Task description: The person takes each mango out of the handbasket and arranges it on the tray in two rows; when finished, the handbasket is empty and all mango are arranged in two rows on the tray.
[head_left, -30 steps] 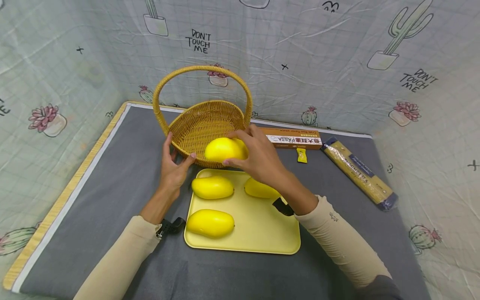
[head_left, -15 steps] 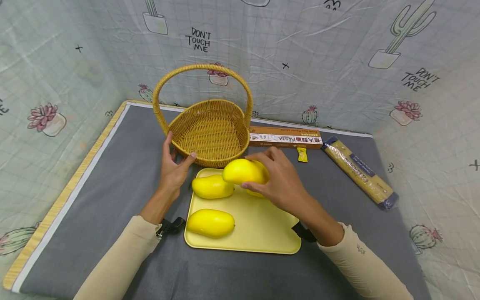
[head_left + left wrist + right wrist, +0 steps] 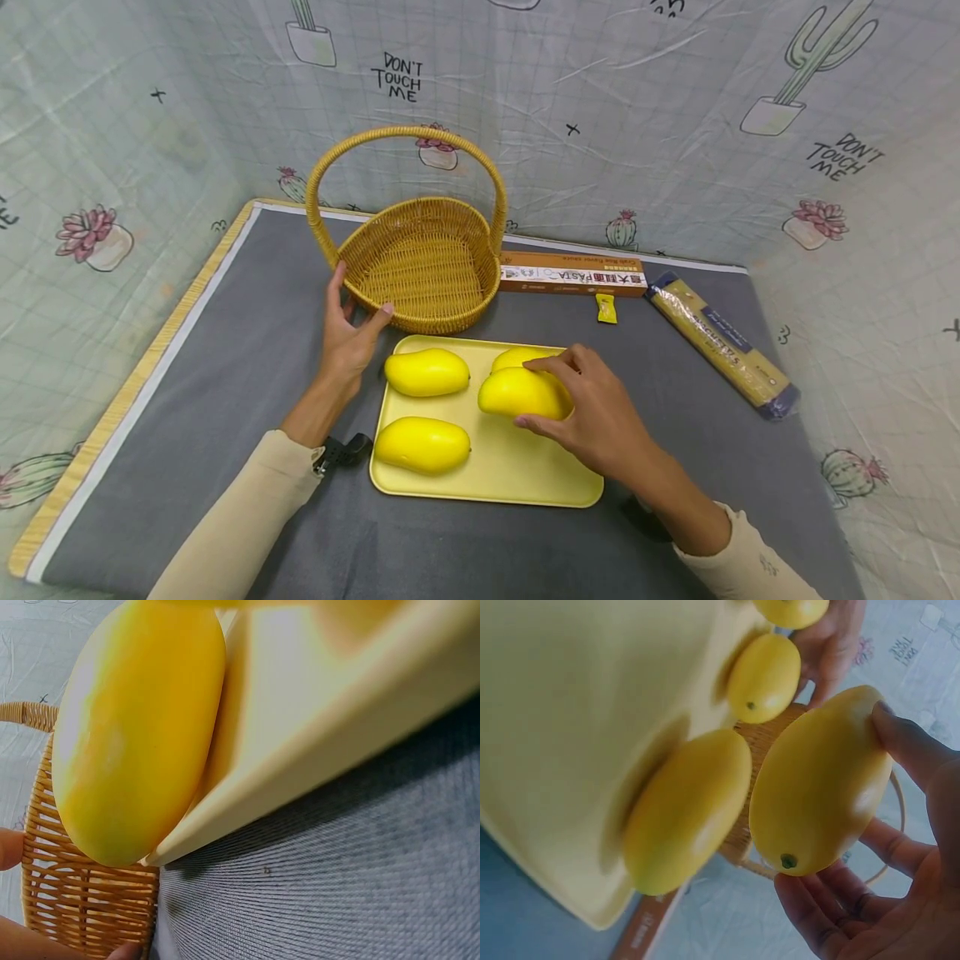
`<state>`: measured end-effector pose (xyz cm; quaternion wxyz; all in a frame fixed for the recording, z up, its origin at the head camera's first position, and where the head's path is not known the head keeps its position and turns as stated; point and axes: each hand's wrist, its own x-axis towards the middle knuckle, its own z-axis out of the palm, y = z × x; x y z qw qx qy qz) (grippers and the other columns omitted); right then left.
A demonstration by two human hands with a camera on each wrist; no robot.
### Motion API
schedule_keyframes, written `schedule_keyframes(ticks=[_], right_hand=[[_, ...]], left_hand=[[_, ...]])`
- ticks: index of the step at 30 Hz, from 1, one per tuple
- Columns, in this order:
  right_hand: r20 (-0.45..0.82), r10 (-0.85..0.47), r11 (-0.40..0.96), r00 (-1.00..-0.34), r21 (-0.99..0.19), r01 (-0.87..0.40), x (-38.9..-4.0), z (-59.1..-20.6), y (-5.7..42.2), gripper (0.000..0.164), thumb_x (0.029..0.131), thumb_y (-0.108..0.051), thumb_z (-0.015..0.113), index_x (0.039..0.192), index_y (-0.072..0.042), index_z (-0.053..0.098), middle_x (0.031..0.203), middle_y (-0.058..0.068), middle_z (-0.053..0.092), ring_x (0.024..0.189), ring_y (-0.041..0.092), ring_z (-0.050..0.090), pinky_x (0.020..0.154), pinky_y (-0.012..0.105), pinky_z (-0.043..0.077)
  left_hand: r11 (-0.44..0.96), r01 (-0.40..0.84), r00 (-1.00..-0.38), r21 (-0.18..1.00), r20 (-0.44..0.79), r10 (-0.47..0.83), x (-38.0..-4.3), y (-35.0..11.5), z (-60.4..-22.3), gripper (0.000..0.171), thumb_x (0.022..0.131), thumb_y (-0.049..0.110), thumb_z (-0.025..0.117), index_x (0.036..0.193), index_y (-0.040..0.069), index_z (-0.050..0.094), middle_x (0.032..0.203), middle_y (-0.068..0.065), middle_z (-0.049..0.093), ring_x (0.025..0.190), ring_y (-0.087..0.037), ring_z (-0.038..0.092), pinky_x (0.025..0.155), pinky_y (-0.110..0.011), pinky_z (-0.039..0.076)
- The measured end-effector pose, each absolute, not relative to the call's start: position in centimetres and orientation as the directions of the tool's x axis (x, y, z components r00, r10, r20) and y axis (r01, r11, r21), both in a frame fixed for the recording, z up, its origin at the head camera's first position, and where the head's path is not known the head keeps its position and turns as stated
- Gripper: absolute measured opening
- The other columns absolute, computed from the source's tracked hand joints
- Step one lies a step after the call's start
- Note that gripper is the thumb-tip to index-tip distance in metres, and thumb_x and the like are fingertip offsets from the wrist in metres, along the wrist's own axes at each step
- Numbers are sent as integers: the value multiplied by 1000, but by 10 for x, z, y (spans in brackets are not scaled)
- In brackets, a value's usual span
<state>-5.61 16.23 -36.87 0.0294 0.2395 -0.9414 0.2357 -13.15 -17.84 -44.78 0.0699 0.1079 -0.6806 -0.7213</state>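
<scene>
My right hand (image 3: 596,408) grips a yellow mango (image 3: 521,392) between thumb and fingers, over the right half of a pale yellow tray (image 3: 510,475). Behind it, a second mango (image 3: 513,357) lies partly hidden on the tray. Two more mangoes, one at the back left (image 3: 427,372) and one at the front left (image 3: 422,446), rest there too. The right wrist view shows the stem end of the held mango (image 3: 817,787) facing the camera. At the front left of a wicker basket (image 3: 442,322), my left hand (image 3: 347,346) holds the rim with thumb and fingers. The basket's inside is bare.
A brown pasta box (image 3: 573,273) lies right of the basket, with a small yellow packet (image 3: 607,308) in front of it. A long noodle pack (image 3: 720,346) lies slanted at the right. Patterned cloth (image 3: 562,125) rises behind the grey table (image 3: 225,375).
The right hand has lifted the mango out of the basket and carried it toward the front right, over the tray. The left hand has stayed at the basket.
</scene>
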Motion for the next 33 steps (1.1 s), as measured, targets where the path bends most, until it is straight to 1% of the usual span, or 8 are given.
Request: schedule_keyframes(ticks=[4, 8, 14, 18, 28, 31, 33], right_hand=[[154, -421, 787, -894, -428, -444, -48, -378, 167, 68, 77, -51, 94, 133, -21, 73, 106, 1, 57, 92, 16, 50, 75, 31, 45], [132, -403, 805, -906, -420, -419, -42, -389, 168, 69, 75, -52, 95, 133, -21, 73, 106, 1, 57, 92, 15, 50, 75, 32, 47], [122, -383, 823, -916, -404, -398, -37, -404, 168, 70, 73, -51, 96, 132, -20, 74, 109, 3, 58, 92, 16, 52, 77, 34, 49], [115, -371, 838, -921, -387, -386, -35, -412, 168, 71, 74, -52, 96, 133, -20, 73, 109, 3, 58, 92, 17, 51, 76, 34, 48], [125, -377, 850, -918, -346, -396, -35, -423, 168, 72, 75, -54, 95, 134, -20, 73, 110, 3, 57, 100, 21, 54, 76, 34, 50], [136, -379, 852, -915, -336, -402, -35, -425, 168, 72, 74, -55, 94, 135, -20, 73, 111, 4, 58, 100, 21, 54, 75, 35, 50], [150, -383, 851, -912, -326, -411, -35, -425, 167, 74, 74, -56, 94, 135, -20, 73, 112, 4, 58, 101, 22, 55, 75, 35, 50]], left_hand=[[-59, -47, -967, 997, -60, -249, -131, -179, -447, 98, 101, 12, 73, 171, 42, 10, 180, -1, 4, 166, -26, 14, 132, -50, 34], [-56, -44, -966, 997, -57, -251, -132, -179, -447, 98, 101, 12, 73, 171, 41, 10, 180, 0, 4, 166, -26, 14, 132, -50, 33], [-56, -50, -966, 997, -63, -249, -133, -179, -447, 98, 101, 12, 72, 171, 42, 10, 180, 1, 4, 167, -25, 13, 132, -50, 33], [-55, -61, -968, 997, -73, -241, -134, -178, -446, 98, 102, 13, 72, 170, 44, 10, 180, 0, 3, 167, -25, 13, 132, -49, 34], [-59, -57, -968, 997, -69, -243, -135, -177, -445, 98, 102, 12, 72, 170, 43, 10, 180, -1, 4, 166, -25, 14, 131, -50, 35], [-31, -71, -970, 997, -76, -231, -135, -179, -444, 98, 102, 15, 72, 170, 44, 8, 180, -1, 3, 167, -25, 14, 131, -50, 35], [12, -91, -974, 996, -86, -208, -134, -182, -443, 98, 103, 19, 71, 170, 44, 5, 180, 0, 0, 167, -27, 11, 132, -52, 32]])
